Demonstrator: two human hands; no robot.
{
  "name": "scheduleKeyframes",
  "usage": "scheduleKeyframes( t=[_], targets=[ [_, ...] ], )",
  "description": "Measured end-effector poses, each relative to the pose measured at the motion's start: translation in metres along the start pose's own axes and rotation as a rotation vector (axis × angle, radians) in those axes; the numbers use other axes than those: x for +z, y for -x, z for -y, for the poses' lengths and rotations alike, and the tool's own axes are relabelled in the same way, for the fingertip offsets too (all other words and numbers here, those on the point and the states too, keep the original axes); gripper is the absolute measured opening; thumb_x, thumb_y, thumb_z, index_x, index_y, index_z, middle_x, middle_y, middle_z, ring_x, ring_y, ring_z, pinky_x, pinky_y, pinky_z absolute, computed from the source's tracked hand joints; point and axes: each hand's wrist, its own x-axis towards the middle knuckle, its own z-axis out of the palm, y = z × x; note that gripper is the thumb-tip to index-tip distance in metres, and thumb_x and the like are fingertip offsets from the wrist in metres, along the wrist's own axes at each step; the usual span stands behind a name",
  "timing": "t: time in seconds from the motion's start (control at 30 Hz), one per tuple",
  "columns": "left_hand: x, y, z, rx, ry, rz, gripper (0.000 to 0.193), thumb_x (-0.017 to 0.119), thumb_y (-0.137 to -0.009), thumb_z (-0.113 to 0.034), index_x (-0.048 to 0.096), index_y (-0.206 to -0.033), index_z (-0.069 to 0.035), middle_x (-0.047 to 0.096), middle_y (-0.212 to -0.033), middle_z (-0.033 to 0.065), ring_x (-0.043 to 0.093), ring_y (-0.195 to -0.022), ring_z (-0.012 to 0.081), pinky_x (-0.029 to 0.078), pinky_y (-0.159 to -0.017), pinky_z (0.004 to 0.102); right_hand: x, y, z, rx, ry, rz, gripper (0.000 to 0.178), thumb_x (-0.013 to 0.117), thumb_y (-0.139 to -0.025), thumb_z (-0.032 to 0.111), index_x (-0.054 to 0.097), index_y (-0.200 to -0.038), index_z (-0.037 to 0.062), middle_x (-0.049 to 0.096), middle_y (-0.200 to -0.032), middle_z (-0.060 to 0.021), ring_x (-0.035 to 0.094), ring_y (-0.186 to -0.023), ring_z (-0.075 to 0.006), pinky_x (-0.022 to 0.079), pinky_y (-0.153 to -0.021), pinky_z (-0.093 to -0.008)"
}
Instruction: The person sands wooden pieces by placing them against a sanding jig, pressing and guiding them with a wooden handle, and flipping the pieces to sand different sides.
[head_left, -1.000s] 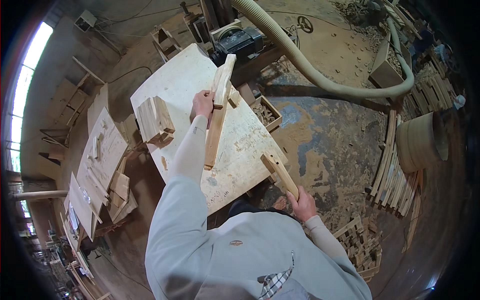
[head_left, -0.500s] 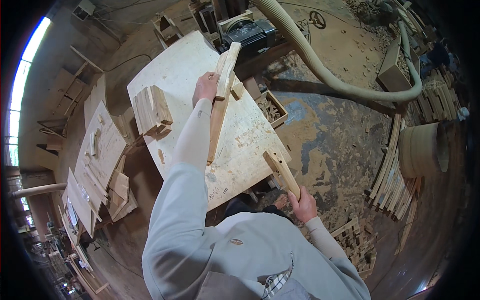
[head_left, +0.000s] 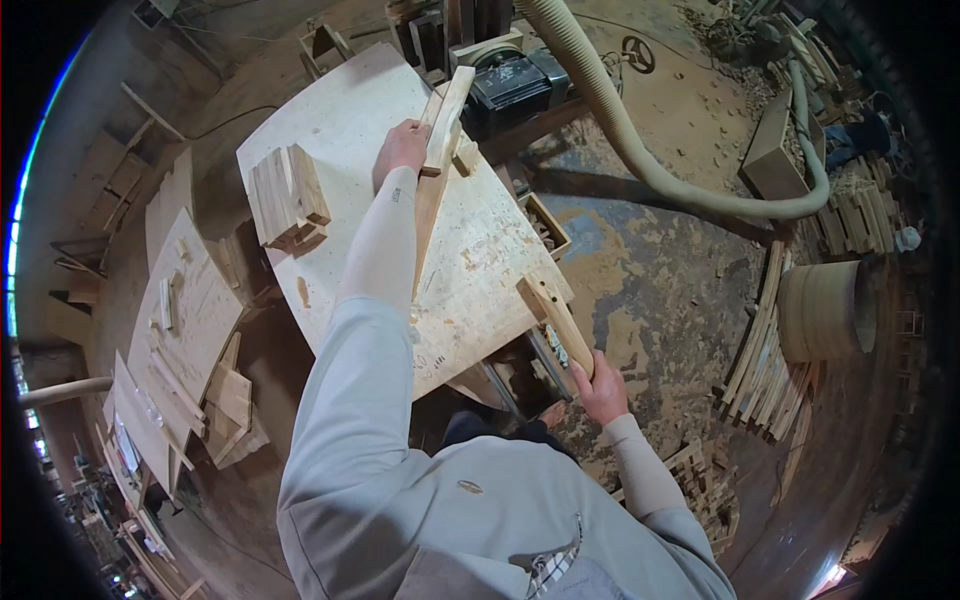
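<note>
My left hand is closed on the side of a pale, slightly curved wooden piece at the far side of the work table. That piece rests over a longer, browner wooden strip, with a small wood block against its right side. At the near right corner, my right hand grips the lower end of a wooden bar with dark holes near its top. The bar's upper end is at the table edge; whether it touches is hard to tell. Stacked wooden pieces stand left of my left forearm.
A black motor sits beyond the table, and a ribbed hose curves to the right. An offcut box is by the right edge. Side boards lie left; long strips and a drum stand right.
My view has shifted slightly, so the table sits higher and further left. An open space under the table's near edge shows more. Both hands keep their holds.
</note>
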Motion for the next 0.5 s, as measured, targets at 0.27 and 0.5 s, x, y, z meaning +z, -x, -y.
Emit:
scheduleKeyframes(
  t=[0.27,0.5],
  targets=[
    [-0.006,-0.025,0.035,0.063,0.136,0.085,0.045,0.062,-0.105,-0.04,0.078,-0.133,-0.01,0.076,-0.135,0.0257,0.071,-0.128,0.0485,0.055,-0.107,0.0537,0.009,-0.002,0.002,-0.006,0.028,-0.026,0.055,0.069,-0.108,0.058,0.067,-0.118,0.0047,0.075,-0.092,-0.0306,0.074,-0.09,-0.0554,0.057,-0.079,-0.063],
    [0.022,-0.03,0.041,0.141,-0.003,0.049,0.05,0.066,-0.108,-0.045,0.077,-0.144,-0.014,0.077,-0.134,0.0268,0.07,-0.133,0.0468,0.055,-0.113,0.0518,-0.005,0.01,0.002,-0.002,-0.061,-0.047,0.053,0.066,-0.109,0.057,0.07,-0.127,0.0069,0.078,-0.099,-0.0296,0.074,-0.096,-0.0537,0.058,-0.085,-0.0622]
  ],
)
